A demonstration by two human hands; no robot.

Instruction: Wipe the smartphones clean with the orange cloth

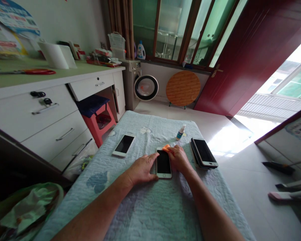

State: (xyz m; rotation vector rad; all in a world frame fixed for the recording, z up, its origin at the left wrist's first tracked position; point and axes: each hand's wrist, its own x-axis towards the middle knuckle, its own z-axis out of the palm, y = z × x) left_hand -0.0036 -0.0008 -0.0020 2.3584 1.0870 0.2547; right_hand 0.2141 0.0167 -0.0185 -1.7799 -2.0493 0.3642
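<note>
A white-framed smartphone (163,164) with a dark screen lies face up on the pale blue quilted cover (150,207). Along its left edge, my left hand (144,169) grips it, fingers near the top corner and thumb at the bottom corner. My right hand (178,159) pinches a small orange cloth (166,148) and presses it on the phone's top right part. To the left lies another white smartphone (124,145), screen up. On the right is a stack of several phones (204,153). A small spray bottle (181,132) stands upright beyond my right hand.
At the left stands a white desk (47,117) with drawers, and a red stool (100,124) beside it. A bin (57,194) sits at lower left. Farther off are a washing machine with its round door (146,87) open, a round wooden tabletop (183,87) and a red door (230,60).
</note>
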